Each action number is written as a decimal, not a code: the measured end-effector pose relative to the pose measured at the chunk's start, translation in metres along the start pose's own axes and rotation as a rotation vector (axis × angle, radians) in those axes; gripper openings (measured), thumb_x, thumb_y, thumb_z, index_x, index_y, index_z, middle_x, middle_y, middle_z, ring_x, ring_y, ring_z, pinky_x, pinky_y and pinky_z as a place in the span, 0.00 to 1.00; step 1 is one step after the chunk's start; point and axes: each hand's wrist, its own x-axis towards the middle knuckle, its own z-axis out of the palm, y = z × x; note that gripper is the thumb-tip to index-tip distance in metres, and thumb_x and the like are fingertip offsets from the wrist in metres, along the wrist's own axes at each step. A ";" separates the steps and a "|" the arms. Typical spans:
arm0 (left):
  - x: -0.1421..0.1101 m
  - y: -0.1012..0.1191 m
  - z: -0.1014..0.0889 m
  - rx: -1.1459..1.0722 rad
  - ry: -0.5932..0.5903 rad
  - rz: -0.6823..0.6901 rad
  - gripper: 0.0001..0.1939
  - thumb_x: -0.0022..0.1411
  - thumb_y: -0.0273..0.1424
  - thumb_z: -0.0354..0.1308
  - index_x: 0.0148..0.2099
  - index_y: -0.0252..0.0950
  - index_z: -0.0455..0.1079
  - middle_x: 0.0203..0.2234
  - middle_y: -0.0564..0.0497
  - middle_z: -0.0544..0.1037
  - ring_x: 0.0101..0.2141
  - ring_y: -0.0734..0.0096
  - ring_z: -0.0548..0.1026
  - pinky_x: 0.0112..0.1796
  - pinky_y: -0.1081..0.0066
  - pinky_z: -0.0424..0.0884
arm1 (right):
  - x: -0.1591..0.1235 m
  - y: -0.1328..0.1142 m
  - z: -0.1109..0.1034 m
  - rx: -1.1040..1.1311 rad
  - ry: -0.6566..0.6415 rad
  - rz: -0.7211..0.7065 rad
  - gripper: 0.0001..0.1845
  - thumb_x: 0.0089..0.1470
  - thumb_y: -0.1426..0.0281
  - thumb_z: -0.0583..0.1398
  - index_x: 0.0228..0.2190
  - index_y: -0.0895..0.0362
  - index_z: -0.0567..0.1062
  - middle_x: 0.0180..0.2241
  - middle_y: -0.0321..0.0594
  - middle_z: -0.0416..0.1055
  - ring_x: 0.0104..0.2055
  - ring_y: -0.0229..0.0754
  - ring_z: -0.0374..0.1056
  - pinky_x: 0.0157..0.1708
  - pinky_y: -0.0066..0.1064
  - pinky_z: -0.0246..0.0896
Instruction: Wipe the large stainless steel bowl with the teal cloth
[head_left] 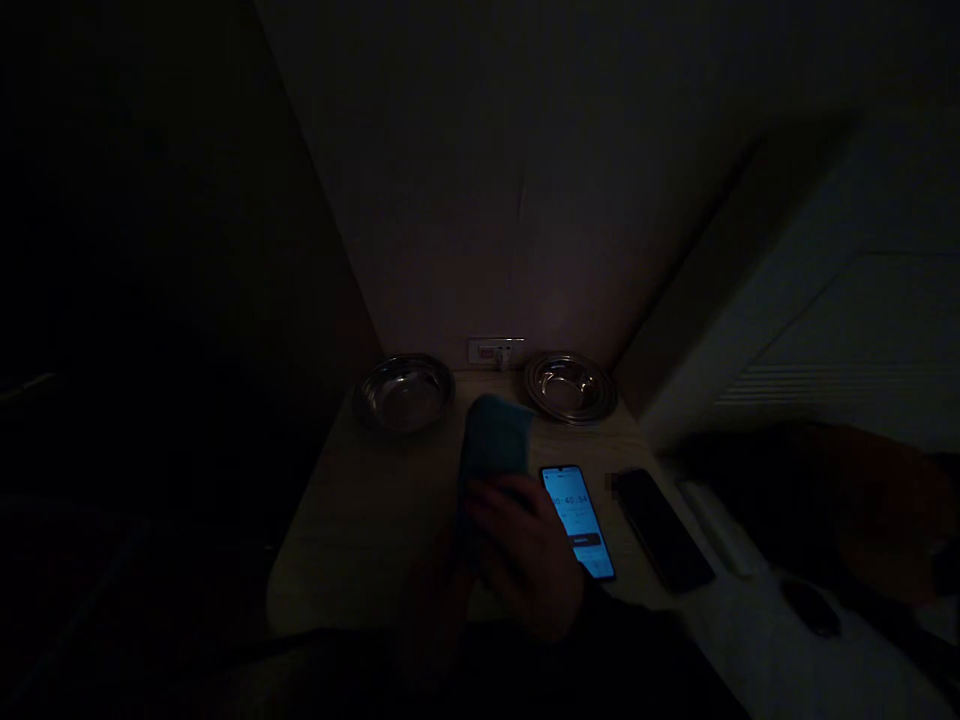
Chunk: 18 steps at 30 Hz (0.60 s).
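Observation:
The room is very dark. My right hand (529,555) rests on a small pale table (360,520), its fingers curled over a blue cloth (495,435) that lies bunched at the table's middle. Just right of the hand a phone (579,520) lies flat with its screen lit blue. A dim shape at the cloth's lower left may be my left hand (435,600); its fingers do not show. Two steel bowls, the left bowl (405,392) and the right bowl (570,386), sit at the back of the table.
A second, dark phone (664,530) lies right of the lit one. A wall socket (495,351) sits behind the bowls. White bedding (787,620) lies at the right, and a wall closes in on the left.

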 end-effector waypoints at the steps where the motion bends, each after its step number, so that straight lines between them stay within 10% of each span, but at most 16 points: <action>1: 0.001 -0.001 -0.001 0.005 -0.003 -0.014 0.22 0.49 0.46 0.55 0.38 0.34 0.76 0.35 0.42 0.80 0.36 0.53 0.78 0.37 0.60 0.74 | 0.001 0.001 0.001 0.020 -0.003 0.013 0.18 0.55 0.74 0.55 0.47 0.53 0.72 0.50 0.38 0.71 0.51 0.46 0.60 0.48 0.42 0.62; 9: 0.002 0.001 -0.014 -0.091 0.070 -0.112 0.22 0.44 0.40 0.62 0.42 0.35 0.73 0.40 0.42 0.79 0.42 0.52 0.75 0.40 0.62 0.72 | 0.023 0.050 0.011 0.330 0.099 0.442 0.15 0.55 0.66 0.55 0.42 0.53 0.76 0.42 0.42 0.76 0.45 0.45 0.71 0.47 0.41 0.66; 18: 0.009 0.033 -0.032 -0.050 0.137 -0.199 0.19 0.50 0.44 0.57 0.41 0.38 0.73 0.37 0.46 0.79 0.38 0.58 0.76 0.36 0.66 0.71 | -0.018 0.045 0.006 0.457 0.219 0.669 0.17 0.54 0.59 0.57 0.41 0.52 0.77 0.43 0.42 0.76 0.46 0.48 0.71 0.47 0.42 0.66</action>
